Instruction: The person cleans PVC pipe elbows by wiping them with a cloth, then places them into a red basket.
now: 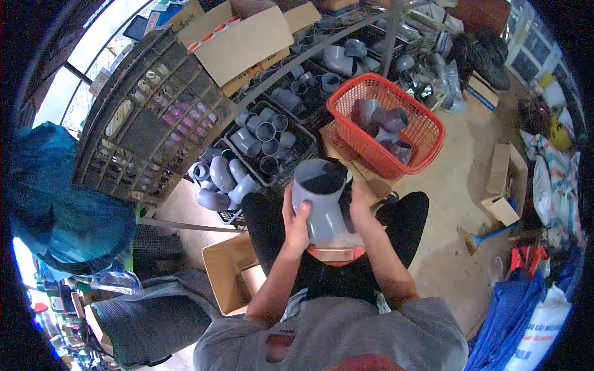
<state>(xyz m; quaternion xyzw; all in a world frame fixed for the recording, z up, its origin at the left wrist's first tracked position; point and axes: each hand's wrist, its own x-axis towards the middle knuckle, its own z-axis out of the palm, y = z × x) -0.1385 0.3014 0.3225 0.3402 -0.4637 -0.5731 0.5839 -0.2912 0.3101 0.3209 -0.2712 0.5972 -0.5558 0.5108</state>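
Note:
A large grey plastic pipe fitting [325, 213] is held up in front of my lap, its wide round mouth turned upward. My left hand [297, 226] is wrapped around its left side, thumb on the front. On the other side my right hand [361, 213] grips it near a dark area, perhaps a second opening; the fingertips there are partly hidden. Just below the fitting, between my legs, is an orange-edged object [337, 255] whose kind I cannot make out. Beyond my hands stands a red plastic basket [387, 162] with several grey pipe fittings [396, 117] inside.
Black crates [272, 179] of grey fittings stand ahead to the left, under a metal rack. A large dark slatted basket [148, 123] leans at the left. An open cardboard box [226, 278] sits by my left leg. A blue-handled brush [489, 235] lies on the floor at right.

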